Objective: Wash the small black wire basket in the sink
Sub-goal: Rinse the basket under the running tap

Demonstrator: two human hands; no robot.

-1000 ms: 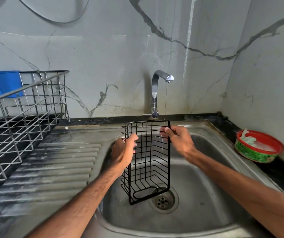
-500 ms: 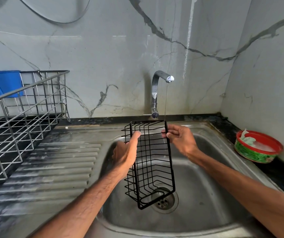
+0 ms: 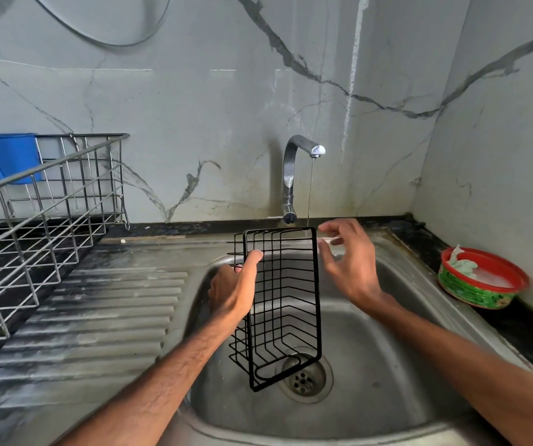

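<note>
Black wire basket (image 3: pixel 284 300) in left hand (image 3: pixel 233 291); right hand (image 3: pixel 350 265) apparently apart.

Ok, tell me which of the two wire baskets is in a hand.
The black basket: the left hand grips it, stood on end over the sink. The bigger steel rack stands at the far left with no hand on it.

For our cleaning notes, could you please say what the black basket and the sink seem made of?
The basket looks like thin metal wire with a black coating, probably paint or powder, judging by its rigid grid. The sink appears to be stainless steel, brushed and dulled, given its grey soft sheen.
</note>
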